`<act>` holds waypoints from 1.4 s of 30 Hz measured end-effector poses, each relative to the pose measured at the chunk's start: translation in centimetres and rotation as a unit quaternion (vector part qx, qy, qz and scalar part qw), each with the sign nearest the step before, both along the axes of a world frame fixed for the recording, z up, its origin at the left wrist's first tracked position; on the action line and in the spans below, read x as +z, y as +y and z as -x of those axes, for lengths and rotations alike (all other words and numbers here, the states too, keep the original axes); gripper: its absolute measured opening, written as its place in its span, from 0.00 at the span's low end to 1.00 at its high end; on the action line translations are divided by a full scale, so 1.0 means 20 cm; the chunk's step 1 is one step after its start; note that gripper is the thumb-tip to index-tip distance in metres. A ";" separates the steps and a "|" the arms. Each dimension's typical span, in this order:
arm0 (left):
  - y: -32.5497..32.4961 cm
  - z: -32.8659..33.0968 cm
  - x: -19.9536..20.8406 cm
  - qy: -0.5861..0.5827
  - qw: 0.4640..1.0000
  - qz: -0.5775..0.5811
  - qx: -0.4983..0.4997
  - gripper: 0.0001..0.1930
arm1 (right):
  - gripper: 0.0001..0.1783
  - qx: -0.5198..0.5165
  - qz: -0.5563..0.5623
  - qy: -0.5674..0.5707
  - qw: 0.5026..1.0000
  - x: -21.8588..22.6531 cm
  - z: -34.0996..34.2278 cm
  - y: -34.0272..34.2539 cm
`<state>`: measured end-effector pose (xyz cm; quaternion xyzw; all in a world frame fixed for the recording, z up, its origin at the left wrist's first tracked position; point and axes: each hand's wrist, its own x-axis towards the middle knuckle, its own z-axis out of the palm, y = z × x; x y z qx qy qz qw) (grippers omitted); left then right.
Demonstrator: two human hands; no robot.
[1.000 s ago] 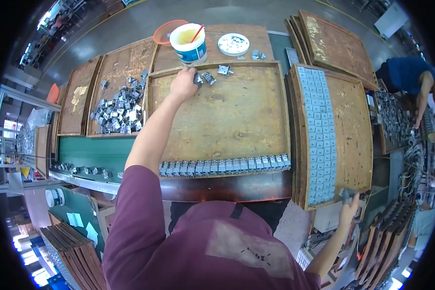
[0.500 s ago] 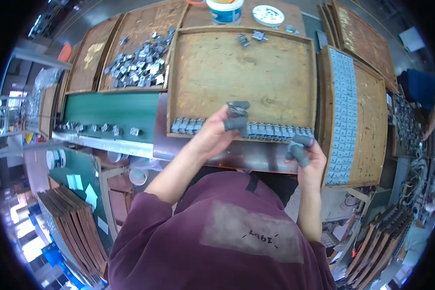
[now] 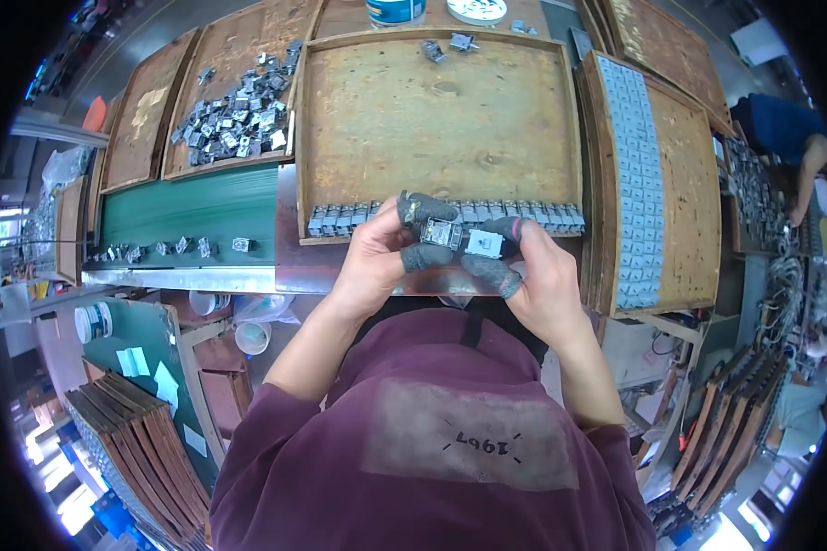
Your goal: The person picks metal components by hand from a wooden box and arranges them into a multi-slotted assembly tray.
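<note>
Close together in front of the tray's near wall, both hands pinch small parts between finger-cotted thumb and fingers. My left hand (image 3: pixel 373 253) is closed on a small metal-framed block (image 3: pixel 441 233). A light grey-blue square plastic piece (image 3: pixel 483 243) is held by my right hand (image 3: pixel 547 280), right beside that block; whether the two touch, I cannot tell. Behind the hands, a row of similar grey blocks (image 3: pixel 551 219) lines the near side of a wooden tray (image 3: pixel 432 138), partly hidden by my fingers. Two loose grey parts (image 3: pixel 433 50) lie at its far side.
To the left, another wooden tray holds a pile of metal parts (image 3: pixel 239 119). Several parts (image 3: pixel 205 247) sit along a green conveyor belt (image 3: pixel 193 207). At right, grey-blue plates (image 3: pixel 639 184) fill part of a tray. A co-worker's arm (image 3: pixel 810 174) shows at far right.
My hands have come together: the right moved left from the row's right end, and both drew nearer to me. The held parts now show clearly. The whole view has shifted slightly.
</note>
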<state>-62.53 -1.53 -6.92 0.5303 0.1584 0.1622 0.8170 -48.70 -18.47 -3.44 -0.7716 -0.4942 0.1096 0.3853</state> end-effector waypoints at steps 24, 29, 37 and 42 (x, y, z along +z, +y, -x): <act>-0.23 -0.21 -0.03 -0.069 0.876 -0.477 -0.007 0.35 | 0.24 -0.043 0.017 0.159 0.986 -0.08 -0.07 -0.15; -0.29 -0.30 -0.02 -0.154 0.822 -0.548 -0.015 0.35 | 0.24 -0.030 0.010 0.195 0.980 -0.09 -0.09 -0.25; -0.28 -0.79 -0.20 -0.092 0.835 -0.535 -0.094 0.31 | 0.17 -0.220 0.088 0.192 0.952 -0.08 -0.36 -0.45; -0.24 -1.23 -0.46 0.128 0.863 -0.468 -0.140 0.25 | 0.09 -0.305 -0.021 0.238 0.922 -0.06 -0.65 -0.64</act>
